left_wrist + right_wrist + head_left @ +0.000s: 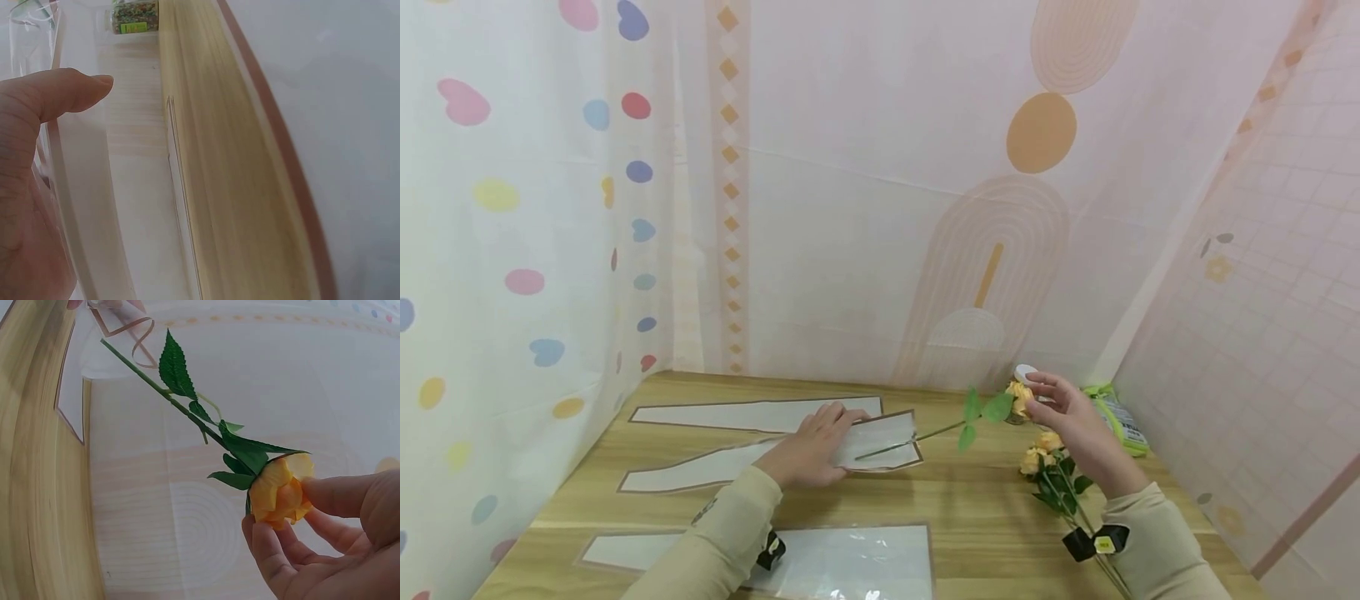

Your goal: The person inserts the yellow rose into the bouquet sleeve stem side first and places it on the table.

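the two hands are apart. at right, the right hand [1078,429] pinches a yellow rose [281,490] by its bloom, fingertips round the petals, probably to leave the stem [140,372] free. the stem slants left across the mouth of a clear sleeve [887,429]; whether it lies inside cannot be told. the left hand [816,446] rests across that sleeve, perhaps to steady it; the pictures do not show how far its fingers curl. flat sleeves [760,414] lie far left on the desk [977,517] and nearer, seemingly spread for reach; more roses [1039,460] lie near right.
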Demonstrator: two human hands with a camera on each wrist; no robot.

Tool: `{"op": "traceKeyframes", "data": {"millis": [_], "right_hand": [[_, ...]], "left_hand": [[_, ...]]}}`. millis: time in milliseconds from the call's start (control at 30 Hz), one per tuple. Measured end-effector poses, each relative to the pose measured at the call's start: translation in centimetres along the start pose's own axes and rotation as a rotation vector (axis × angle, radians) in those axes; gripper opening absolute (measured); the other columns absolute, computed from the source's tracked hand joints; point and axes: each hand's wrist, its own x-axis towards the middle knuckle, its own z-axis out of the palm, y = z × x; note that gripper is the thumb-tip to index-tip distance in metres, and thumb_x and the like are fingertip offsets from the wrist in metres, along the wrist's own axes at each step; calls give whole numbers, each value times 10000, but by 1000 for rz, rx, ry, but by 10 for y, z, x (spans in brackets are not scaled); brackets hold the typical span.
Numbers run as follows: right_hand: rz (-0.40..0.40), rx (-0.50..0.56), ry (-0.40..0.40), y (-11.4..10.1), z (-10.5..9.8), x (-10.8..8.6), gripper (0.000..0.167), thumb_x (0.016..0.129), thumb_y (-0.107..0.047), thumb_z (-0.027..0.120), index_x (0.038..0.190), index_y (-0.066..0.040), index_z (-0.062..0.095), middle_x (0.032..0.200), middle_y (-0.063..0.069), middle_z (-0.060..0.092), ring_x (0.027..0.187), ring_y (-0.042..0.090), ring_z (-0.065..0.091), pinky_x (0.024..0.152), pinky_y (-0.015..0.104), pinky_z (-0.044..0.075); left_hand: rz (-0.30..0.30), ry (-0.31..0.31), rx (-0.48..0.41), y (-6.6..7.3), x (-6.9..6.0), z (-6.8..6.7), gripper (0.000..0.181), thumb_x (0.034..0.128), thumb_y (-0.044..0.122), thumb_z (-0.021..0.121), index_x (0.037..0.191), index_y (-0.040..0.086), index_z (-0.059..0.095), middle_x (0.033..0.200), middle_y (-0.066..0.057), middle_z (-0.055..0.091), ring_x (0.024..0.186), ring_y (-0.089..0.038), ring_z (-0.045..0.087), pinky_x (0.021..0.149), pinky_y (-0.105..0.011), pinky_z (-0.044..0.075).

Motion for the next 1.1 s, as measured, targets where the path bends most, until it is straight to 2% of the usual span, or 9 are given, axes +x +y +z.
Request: {"op": "traceKeyframes", "data": {"millis": [233, 467, 533, 800, 1100], "right_hand": [[-42, -49, -81, 0, -3, -1, 582, 1038, -157, 584, 1544, -6, 337, 1511, 303, 364, 1339, 470, 446, 1050, 542, 435], [-20, -75, -148, 0, -7, -3, 620, 1035, -131, 580, 1582, -35, 307, 1553, 307, 299, 1413, 514, 326, 1070, 592, 392], [-18, -78, -159, 0, -7, -3, 607, 1036, -134, 578, 1575, -26, 320, 1553, 303, 292, 1423, 512, 314, 1063, 592, 400], [-15, -87, -170, 0, -6, -5, 566, 1026, -135, 599, 1531, 5, 387, 1405, 245, 424, 1376, 477, 404, 1001, 516, 467], [-28, -68, -190, 5, 0, 0, 544, 1023, -128, 603, 1501, 39, 406, 1454, 273, 395, 1365, 493, 407, 992, 486, 486]], "left_hand": [[7, -4, -1, 0, 0, -2, 777, 810, 234, 792, 1484, 178, 408, 1208, -24, 447, 1114, -205, 443, 982, -455, 426], [2, -16, -1, -1, 0, -2, 780, 807, 239, 797, 1481, 188, 406, 1192, -11, 435, 1096, -192, 435, 970, -446, 429], [2, -17, -2, -1, 0, -1, 778, 810, 242, 796, 1481, 193, 405, 1195, -5, 432, 1100, -187, 430, 971, -442, 426], [13, -12, -13, -1, 2, -1, 775, 806, 241, 797, 1476, 196, 410, 1182, 5, 425, 1084, -180, 427, 965, -442, 422], [8, -20, 5, -1, 1, -1, 775, 809, 232, 782, 1483, 178, 403, 1183, -3, 430, 1090, -182, 427, 962, -433, 423]]}}
